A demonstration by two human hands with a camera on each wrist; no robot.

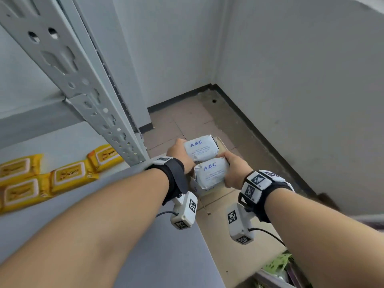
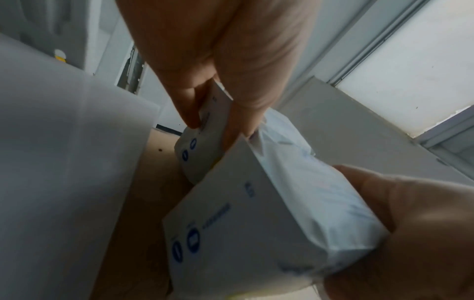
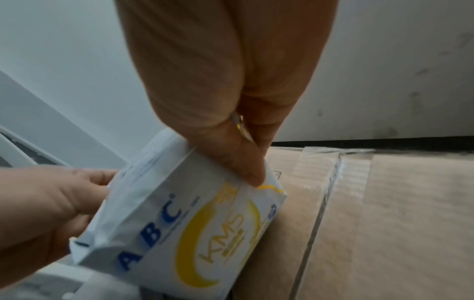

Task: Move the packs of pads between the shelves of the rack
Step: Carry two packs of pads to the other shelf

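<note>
The right hand [image 1: 235, 170] gripped the nearer pack [image 1: 211, 174] and the left hand [image 1: 179, 153] the farther pack [image 1: 200, 147], both off the shelf's [image 1: 145, 246] right edge above a cardboard box [image 3: 384, 213] (its yellow print showed only to the right wrist). Yellow wipes [image 1: 70, 176] lay left of the rack post [image 1: 83, 80]; open floor [image 1: 187, 119] lay beyond.

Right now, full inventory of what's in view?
packs of pads: 2, white with blue ABC print, one held in each hand beside the rack, above the box
wipes packs: at least 4, yellow, flat on the grey shelf
rack upright: 1, grey perforated metal, left
shelf: grey, lower left
cardboard box: brown, on the floor under the packs
left hand: grips farther pack
right hand: grips nearer pack
</note>
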